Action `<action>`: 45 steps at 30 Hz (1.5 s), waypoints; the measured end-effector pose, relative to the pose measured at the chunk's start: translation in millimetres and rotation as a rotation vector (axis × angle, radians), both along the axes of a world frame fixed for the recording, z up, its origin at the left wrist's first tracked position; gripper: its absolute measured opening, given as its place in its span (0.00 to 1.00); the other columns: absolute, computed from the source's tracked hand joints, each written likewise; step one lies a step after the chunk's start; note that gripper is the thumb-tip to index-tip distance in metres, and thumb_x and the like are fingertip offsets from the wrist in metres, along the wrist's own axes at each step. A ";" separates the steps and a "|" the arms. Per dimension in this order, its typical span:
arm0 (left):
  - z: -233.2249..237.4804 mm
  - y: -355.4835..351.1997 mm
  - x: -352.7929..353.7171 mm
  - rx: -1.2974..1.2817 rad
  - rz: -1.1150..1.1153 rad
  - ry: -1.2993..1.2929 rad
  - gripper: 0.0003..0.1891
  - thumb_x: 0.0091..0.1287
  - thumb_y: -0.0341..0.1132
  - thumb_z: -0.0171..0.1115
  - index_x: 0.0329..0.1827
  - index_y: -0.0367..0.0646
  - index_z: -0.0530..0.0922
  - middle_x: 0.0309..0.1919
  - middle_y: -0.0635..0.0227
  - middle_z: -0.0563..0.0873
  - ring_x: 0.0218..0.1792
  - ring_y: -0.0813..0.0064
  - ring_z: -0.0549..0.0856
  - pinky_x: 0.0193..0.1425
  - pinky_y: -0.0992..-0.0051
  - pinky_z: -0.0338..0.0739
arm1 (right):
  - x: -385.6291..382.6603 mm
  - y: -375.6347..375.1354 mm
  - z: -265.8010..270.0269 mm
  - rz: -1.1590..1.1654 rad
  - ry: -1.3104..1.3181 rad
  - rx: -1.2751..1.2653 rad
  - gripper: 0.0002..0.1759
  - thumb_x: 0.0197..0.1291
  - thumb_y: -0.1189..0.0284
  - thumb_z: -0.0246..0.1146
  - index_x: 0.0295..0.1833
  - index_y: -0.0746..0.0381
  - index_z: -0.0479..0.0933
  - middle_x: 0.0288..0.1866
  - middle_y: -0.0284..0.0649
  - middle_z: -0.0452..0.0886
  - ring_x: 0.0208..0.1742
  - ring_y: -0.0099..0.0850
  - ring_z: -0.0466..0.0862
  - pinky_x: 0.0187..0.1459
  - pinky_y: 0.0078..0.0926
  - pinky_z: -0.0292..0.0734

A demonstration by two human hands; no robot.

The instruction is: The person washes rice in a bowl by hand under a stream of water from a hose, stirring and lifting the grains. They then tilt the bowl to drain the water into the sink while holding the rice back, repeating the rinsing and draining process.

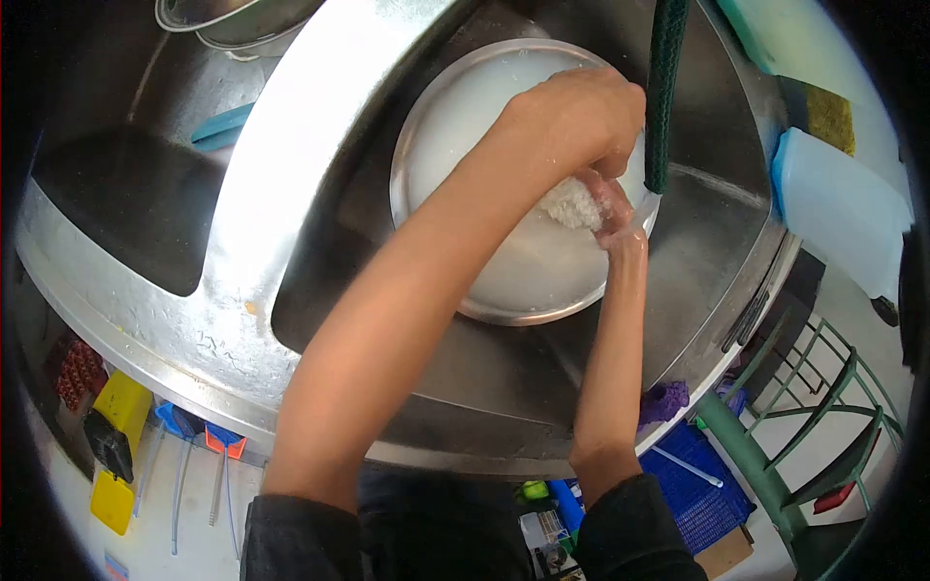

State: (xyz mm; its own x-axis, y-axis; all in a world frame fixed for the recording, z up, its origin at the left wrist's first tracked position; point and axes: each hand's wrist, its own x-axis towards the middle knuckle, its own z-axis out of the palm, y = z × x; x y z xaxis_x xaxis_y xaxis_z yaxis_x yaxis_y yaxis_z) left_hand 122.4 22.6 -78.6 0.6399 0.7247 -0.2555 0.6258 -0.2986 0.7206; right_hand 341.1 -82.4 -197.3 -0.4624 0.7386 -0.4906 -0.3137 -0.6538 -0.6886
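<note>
A round metal bowl [523, 317] of cloudy white water stands in the right sink basin. White rice [572, 204] shows above the water between the two hands. My left hand [573, 108] is bent over the bowl's right half with its fingers curled down; their tips are hidden, so its grip does not show. Below it, my right hand [617, 211] is at the bowl's right side, palm turned up against the rice, its fingers partly covered by the left hand. A green hose [665, 97] hangs down beside the hands, its end close to my right hand.
The metal sink divider [281, 165] separates a left basin [116, 213], which holds a blue object [223, 127]. Metal bowls [254, 29] sit at the upper left. At the right are a light blue container [838, 198] and a green rack [823, 387]. A purple cloth [664, 402] lies on the front rim.
</note>
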 end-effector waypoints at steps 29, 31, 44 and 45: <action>18.3 -2.2 -17.4 -0.115 -0.001 -0.043 0.13 0.47 0.29 0.71 0.36 0.34 0.84 0.36 0.51 0.87 0.41 0.55 0.87 0.45 0.64 0.83 | -96.0 -114.4 60.7 -1.071 0.270 -1.193 0.41 0.73 0.52 0.45 0.78 0.59 0.33 0.80 0.57 0.34 0.77 0.59 0.49 0.73 0.64 0.48; 16.7 -1.6 -16.1 -0.125 -0.013 -0.036 0.14 0.47 0.29 0.71 0.37 0.34 0.84 0.37 0.51 0.87 0.42 0.55 0.87 0.45 0.63 0.83 | -105.1 -99.5 46.5 -1.017 0.355 -1.289 0.37 0.74 0.51 0.38 0.78 0.59 0.39 0.80 0.53 0.40 0.78 0.55 0.50 0.73 0.64 0.45; 12.8 -2.1 -15.4 -0.147 0.049 -0.086 0.16 0.49 0.26 0.68 0.43 0.37 0.85 0.41 0.52 0.87 0.45 0.58 0.87 0.48 0.65 0.82 | -131.7 -105.5 -33.6 -0.815 0.084 -0.707 0.32 0.73 0.52 0.35 0.76 0.56 0.56 0.77 0.43 0.57 0.77 0.46 0.57 0.74 0.54 0.51; 12.7 -1.4 -15.1 -0.151 0.053 -0.079 0.16 0.49 0.26 0.68 0.43 0.37 0.85 0.41 0.52 0.87 0.45 0.58 0.87 0.48 0.65 0.82 | -125.0 -100.8 -36.5 -0.789 0.070 -0.685 0.32 0.73 0.52 0.35 0.76 0.56 0.56 0.77 0.43 0.57 0.76 0.45 0.57 0.74 0.54 0.51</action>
